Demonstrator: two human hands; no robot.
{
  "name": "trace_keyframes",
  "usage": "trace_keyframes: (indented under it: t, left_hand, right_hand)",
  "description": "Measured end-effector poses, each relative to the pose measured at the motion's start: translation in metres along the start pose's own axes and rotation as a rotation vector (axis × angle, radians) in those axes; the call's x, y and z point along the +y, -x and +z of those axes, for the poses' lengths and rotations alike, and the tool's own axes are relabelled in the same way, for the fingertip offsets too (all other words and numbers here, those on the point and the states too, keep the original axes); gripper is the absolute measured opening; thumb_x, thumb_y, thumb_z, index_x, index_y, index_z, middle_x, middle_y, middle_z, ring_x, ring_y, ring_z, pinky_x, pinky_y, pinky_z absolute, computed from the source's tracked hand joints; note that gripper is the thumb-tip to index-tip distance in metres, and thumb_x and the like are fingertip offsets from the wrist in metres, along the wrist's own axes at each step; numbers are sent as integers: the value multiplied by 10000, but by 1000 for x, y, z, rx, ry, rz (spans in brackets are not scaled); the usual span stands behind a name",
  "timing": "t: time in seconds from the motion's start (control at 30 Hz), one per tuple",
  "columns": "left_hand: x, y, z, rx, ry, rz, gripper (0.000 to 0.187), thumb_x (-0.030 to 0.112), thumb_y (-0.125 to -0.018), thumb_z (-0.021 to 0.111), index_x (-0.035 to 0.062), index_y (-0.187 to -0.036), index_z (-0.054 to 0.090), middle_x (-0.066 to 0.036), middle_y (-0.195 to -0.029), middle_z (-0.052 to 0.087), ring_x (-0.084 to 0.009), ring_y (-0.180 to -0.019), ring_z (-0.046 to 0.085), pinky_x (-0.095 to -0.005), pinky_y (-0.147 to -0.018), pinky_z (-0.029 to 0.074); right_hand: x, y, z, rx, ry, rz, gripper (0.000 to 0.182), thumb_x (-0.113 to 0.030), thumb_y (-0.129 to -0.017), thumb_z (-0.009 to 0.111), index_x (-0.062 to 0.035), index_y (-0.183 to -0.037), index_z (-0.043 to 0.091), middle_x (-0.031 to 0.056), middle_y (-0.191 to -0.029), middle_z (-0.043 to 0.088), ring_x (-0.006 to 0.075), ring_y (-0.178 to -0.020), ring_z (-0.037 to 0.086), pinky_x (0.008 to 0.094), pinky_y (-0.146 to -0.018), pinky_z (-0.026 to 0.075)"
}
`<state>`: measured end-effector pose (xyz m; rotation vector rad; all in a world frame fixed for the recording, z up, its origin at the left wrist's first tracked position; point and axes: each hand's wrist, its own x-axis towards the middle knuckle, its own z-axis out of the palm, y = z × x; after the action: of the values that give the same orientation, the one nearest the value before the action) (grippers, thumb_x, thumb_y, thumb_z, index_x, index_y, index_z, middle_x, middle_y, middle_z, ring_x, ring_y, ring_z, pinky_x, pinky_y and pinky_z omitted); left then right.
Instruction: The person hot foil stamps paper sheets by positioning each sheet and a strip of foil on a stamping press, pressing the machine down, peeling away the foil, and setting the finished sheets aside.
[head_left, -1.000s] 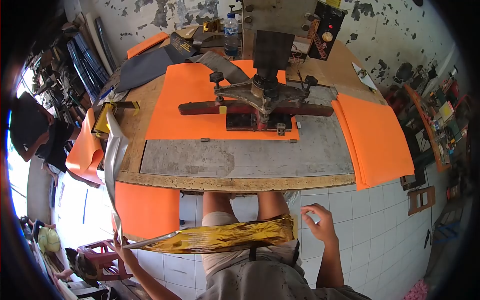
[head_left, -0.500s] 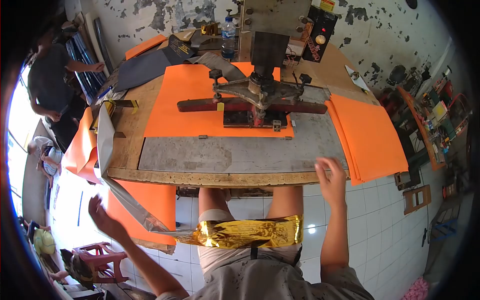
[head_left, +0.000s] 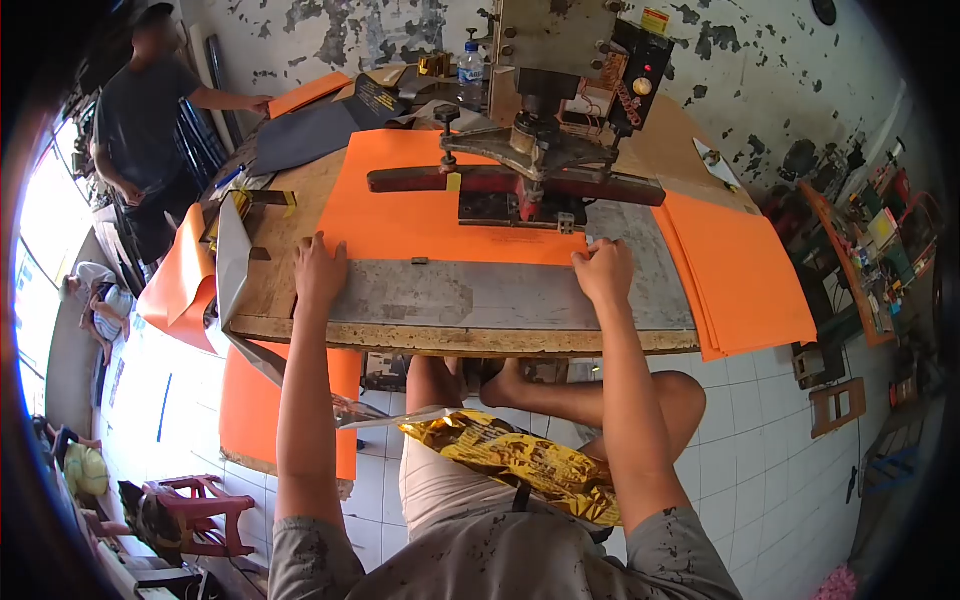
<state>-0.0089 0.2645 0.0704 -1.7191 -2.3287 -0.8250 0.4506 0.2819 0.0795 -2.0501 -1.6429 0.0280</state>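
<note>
On the gray plate [head_left: 510, 298], the orange sheet [head_left: 400, 222] lies partly beneath the press [head_left: 538, 150]; my left hand [head_left: 320, 272] and right hand [head_left: 607, 272] are at its 2 near corners, whether clamped I cannot tell.

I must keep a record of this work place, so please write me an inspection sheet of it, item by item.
Surface: worn grey metal plate on a wooden table.
Job's things: orange sheet lies flat, partly under the press; folded orange stack at the table's right.
Clutter: water bottle and dark sheet behind; gold foil across the person's thighs.
Grippers: bare hands; left hand at the sheet's near left corner, right hand at its near right; grip unclear.
Cables: thin wires seem to show beside the control box; too small to trace.
Surroundings: peeling wall, tiled floor, another person standing at left.
</note>
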Motion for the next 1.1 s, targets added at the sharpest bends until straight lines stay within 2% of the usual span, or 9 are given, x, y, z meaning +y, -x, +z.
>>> trace_keyframes:
  t: [0.17, 0.37, 0.47, 0.57, 0.7, 0.77, 0.9, 1.0, 1.1]
  left_hand:
    - [-9, -17, 1, -16, -7, 8, 534, 309, -930, 690, -26, -1338, 609, -238, -1325, 597, -407, -1267, 533, -513, -1062, 455]
    - [-7, -26, -1, -69, 60, -11, 514, 334, -894, 728, -29, -1252, 670, -231, -1264, 616, -400, -1233, 554, -485, -1027, 485]
    - [-5, -27, 7, -22, -63, -38, 513, 357, -886, 735, -35, -1212, 688, -230, -1238, 626, -408, -1212, 564, -483, -1021, 488]
    - [-8, -27, 12, 18, -103, -27, 522, 376, -881, 736, -39, -1195, 692, -231, -1226, 632, -420, -1199, 569, -490, -1022, 484]
    - [-5, -29, 2, -31, -86, -13, 522, 366, -881, 740, -29, -1219, 689, -242, -1254, 627, -421, -1206, 573, -490, -1008, 493]
    - [-10, -34, 4, -23, 23, -14, 519, 326, -872, 755, -19, -1253, 679, -232, -1238, 644, -408, -1194, 592, -483, -994, 502]
    - [-13, -44, -5, -16, 230, 15, 540, 219, -842, 781, 6, -1321, 653, -213, -1206, 679, -388, -1143, 638, -475, -979, 511]
    - [-16, -55, -3, 77, 419, 10, 539, 176, -838, 795, 9, -1330, 650, -203, -1228, 692, -311, -997, 712, -409, -825, 573]
    - [-11, -56, -13, 109, 766, -164, 559, 138, -853, 796, 4, -1366, 619, -171, -1217, 695, -233, -941, 712, -342, -737, 584]
  right_hand:
    - [4, -17, 3, -190, -99, 198, 316, -360, -872, 775, -103, -1055, 754, 136, -1198, 673, 346, -1208, 600, 509, -1037, 448]
    - [0, -19, 3, -244, -103, 224, 286, -339, -893, 749, -130, -1087, 761, 98, -1161, 726, 343, -1238, 585, 520, -1074, 405]
    - [2, -10, 10, -79, -71, 102, 263, -337, -902, 741, -136, -1069, 757, 90, -1117, 738, 338, -1157, 638, 503, -1032, 437]
    - [14, -12, 13, -72, -414, 110, 217, -279, -910, 740, -110, -1045, 737, 80, -1050, 736, 314, -1008, 692, 471, -949, 494]
    - [16, -12, 10, -56, -638, 124, 179, -156, -893, 765, -51, -1025, 705, 72, -967, 714, 237, -880, 692, 388, -841, 533]
    - [16, -13, 9, -52, -763, 117, 170, -95, -885, 770, -34, -1023, 694, 65, -944, 698, 199, -875, 672, 357, -812, 535]
    - [18, -19, 7, -25, -874, 85, 154, -57, -888, 768, -23, -1013, 685, 52, -918, 674, 166, -845, 639, 344, -785, 528]
    - [21, -24, 5, -78, -1052, 134, 129, -33, -901, 749, -27, -1006, 676, 35, -931, 670, 130, -805, 605, 311, -732, 503]
    - [20, -22, -6, -117, -1209, 142, 133, -19, -907, 739, -30, -1017, 663, 22, -964, 673, 97, -770, 568, 278, -694, 468]
